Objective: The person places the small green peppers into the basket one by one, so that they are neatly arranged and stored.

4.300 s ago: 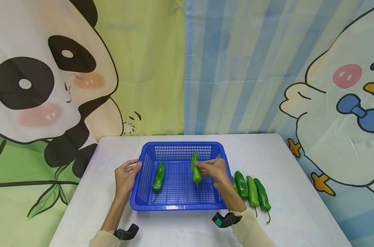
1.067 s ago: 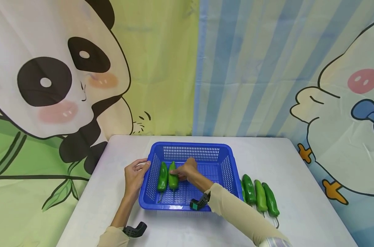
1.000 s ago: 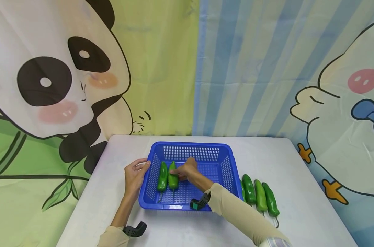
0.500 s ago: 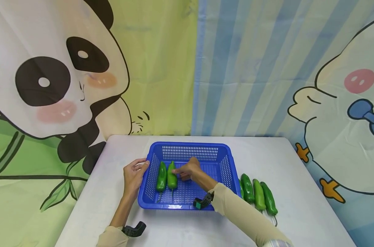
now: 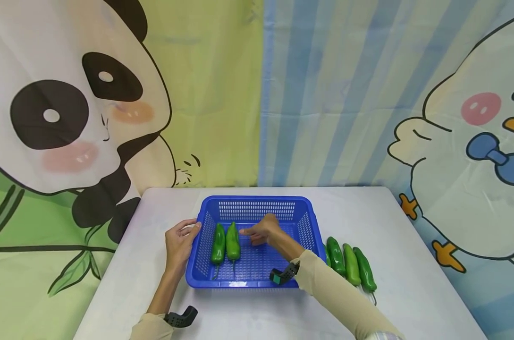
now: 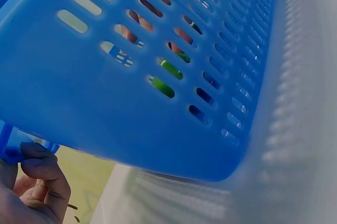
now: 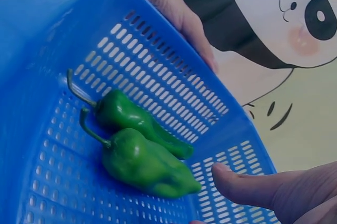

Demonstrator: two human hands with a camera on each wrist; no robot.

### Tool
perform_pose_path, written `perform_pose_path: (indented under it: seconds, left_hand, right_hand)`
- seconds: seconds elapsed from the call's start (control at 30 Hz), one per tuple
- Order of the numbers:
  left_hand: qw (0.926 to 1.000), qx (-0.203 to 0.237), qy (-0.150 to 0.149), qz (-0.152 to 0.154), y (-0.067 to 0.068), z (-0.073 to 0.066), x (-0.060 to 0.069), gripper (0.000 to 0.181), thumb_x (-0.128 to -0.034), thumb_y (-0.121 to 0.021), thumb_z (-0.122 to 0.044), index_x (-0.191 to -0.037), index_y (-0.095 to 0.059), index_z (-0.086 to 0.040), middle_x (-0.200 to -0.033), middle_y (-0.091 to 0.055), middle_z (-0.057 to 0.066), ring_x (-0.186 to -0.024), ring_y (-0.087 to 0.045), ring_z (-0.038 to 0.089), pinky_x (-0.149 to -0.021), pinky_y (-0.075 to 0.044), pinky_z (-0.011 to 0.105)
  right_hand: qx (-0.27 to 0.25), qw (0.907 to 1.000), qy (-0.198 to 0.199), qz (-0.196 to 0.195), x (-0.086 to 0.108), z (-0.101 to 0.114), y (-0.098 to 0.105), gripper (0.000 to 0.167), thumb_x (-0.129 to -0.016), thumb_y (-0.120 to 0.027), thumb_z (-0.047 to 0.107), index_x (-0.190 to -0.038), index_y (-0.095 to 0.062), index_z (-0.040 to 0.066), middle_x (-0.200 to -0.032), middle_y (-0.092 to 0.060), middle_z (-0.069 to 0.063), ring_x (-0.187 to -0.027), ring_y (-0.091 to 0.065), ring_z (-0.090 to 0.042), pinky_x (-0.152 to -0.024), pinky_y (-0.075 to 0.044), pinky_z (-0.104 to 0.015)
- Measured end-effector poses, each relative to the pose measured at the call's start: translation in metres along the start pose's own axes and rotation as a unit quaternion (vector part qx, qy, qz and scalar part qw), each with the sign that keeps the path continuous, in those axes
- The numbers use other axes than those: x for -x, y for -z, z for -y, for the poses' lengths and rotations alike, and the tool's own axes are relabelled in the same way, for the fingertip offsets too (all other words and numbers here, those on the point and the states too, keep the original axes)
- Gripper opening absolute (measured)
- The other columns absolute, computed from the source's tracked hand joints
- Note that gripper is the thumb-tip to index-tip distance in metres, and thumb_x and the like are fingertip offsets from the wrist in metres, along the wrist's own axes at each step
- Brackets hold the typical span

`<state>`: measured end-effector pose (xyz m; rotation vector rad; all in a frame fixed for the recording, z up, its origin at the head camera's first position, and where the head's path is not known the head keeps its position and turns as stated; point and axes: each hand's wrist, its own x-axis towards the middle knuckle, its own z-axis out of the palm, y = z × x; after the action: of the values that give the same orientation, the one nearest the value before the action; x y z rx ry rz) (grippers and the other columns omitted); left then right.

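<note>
1. We see our left hand point(image 5: 180, 245) gripping the left edge of the blue basket point(image 5: 257, 284). Our right hand point(image 5: 265, 230) is inside, fingers loose, holding nothing.
2. The darker pepper point(image 5: 218, 245) lies along the basket's left wall; the lighter pepper point(image 5: 233, 243) lies just beside it. The loose peppers point(image 5: 350, 265) lie on the worktop point(image 5: 240, 314), between basket and right edge.
3. We could knock the lighter pepper askew if our fingertips brush it, or snag the basket's near edge with the right wrist camera point(image 5: 284, 274). A tug by our left hand might tilt the basket and roll both.
4. Our left wrist view shows curled fingers at the rim, unclear from the head; the right wrist view shows the thumb clear of the lighter pepper. Only the head view shows the loose peppers.
</note>
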<state>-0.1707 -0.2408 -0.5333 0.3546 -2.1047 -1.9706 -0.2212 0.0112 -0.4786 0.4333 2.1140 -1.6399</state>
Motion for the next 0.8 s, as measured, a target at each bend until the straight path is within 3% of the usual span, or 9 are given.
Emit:
perform_pose_path:
  seconds: [0.17,0.43,0.67,0.8]
  left_hand:
    - [1.0,0.001,0.003,0.002,0.001,0.0,-0.001,0.036,-0.1039,-0.078,-0.025,-0.128,-0.075,0.002,-0.088,-0.082,0.001,-0.07,-0.077,0.008,-0.066,-0.066,0.023]
    - [1.0,-0.002,0.007,0.005,0.002,-0.001,-0.002,0.038,-0.1045,-0.077,-0.027,-0.129,-0.074,0.002,-0.091,-0.083,0.005,-0.07,-0.077,0.008,-0.066,-0.066,0.023]
    - [1.0,-0.003,0.002,0.007,0.002,0.0,-0.002,0.038,-0.1048,-0.077,-0.027,-0.129,-0.074,0.002,-0.093,-0.083,0.007,-0.07,-0.077,0.008,-0.066,-0.066,0.023]
    - [1.0,-0.007,0.002,0.003,0.001,0.001,-0.001,0.038,-0.1049,-0.076,-0.027,-0.129,-0.074,0.001,-0.095,-0.083,0.01,-0.07,-0.077,0.008,-0.065,-0.066,0.023]
  right_hand:
    - [-0.003,0.9998,-0.006,0.02,0.002,0.005,0.01,0.077,-0.089,-0.092,0.009,-0.143,-0.047,-0.022,-0.114,-0.076,-0.038,-0.111,-0.078,-0.047,-0.096,-0.066,-0.052]
    - [0.016,0.9992,0.011,0.034,0.008,0.01,0.029,0.08,-0.088,-0.093,0.014,-0.144,-0.047,-0.021,-0.112,-0.079,-0.032,-0.109,-0.08,-0.042,-0.1,-0.065,-0.051]
    - [0.027,0.9986,0.025,0.038,0.014,0.011,0.047,0.051,-0.088,-0.095,0.019,-0.117,-0.065,-0.01,-0.108,-0.081,-0.027,-0.108,-0.081,-0.041,-0.105,-0.062,-0.054]
    - [0.011,0.9984,0.03,0.046,0.018,0.012,0.055,0.049,-0.088,-0.094,0.015,-0.119,-0.068,-0.013,-0.11,-0.081,-0.028,-0.11,-0.08,-0.043,-0.103,-0.063,-0.054]
